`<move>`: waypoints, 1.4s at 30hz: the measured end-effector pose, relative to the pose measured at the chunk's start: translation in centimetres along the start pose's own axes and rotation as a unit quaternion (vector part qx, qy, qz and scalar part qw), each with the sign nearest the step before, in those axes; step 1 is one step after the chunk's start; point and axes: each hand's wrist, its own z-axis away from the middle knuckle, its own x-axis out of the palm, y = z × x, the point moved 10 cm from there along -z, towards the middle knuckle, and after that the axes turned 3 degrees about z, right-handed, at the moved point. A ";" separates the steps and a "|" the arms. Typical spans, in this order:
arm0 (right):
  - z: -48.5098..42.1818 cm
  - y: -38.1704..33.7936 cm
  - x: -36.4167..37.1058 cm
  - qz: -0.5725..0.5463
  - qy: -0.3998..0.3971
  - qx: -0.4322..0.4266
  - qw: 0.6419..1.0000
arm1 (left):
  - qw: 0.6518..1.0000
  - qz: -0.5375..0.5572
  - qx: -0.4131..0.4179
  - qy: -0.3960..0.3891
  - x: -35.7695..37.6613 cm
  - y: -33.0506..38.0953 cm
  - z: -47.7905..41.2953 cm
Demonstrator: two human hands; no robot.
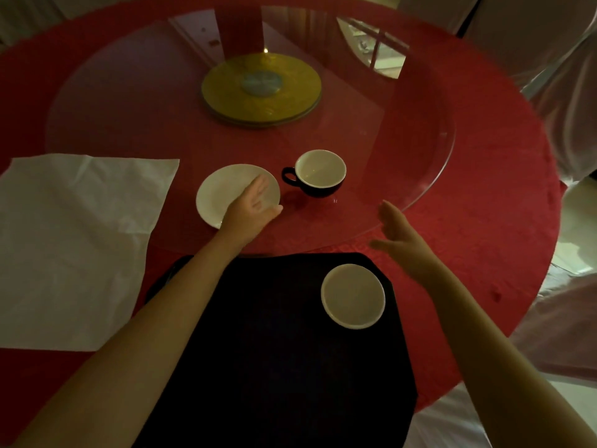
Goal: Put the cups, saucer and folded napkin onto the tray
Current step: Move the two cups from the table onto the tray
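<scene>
While our left hand (250, 208) reaches over the near right part of the white saucer (223, 192), fingers almost straight and thumb out by the rim, it has hold of nothing; whether the fingertips touch the china we cannot tell. Our right hand (400, 240) hovers right of centre, spread wide and empty, above the near edge of the glass turntable (403, 124). Just right of the saucer stands the dark handled cup (319, 173), upright on the glass, its handle pointing left toward the saucer. Below our hands the black tray (258, 350) fills the lower centre of the frame, and one pale-rimmed cup (353, 296) already sits in its upper right corner. At the left of the frame the white napkin (74, 247) lies spread flat on the red tablecloth (484, 189) and does not look folded. We judge the task roughly a quarter done: one cup is on the tray, while the saucer, the dark handled cup and the napkin remain off it, with the saucer apparently next.
</scene>
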 end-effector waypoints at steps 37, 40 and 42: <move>-7.9 -2.4 1.9 -0.010 0.155 -0.040 0.987 | 0.973 -0.070 0.103 -0.196 7.1 1.1 -10.1; -5.9 -3.3 1.3 -0.015 0.155 -0.058 0.986 | 0.972 -0.076 0.120 -0.188 7.0 2.7 -8.4; -4.3 -3.9 1.2 -0.018 0.153 -0.069 0.986 | 0.972 -0.077 0.130 -0.180 6.7 3.6 -6.8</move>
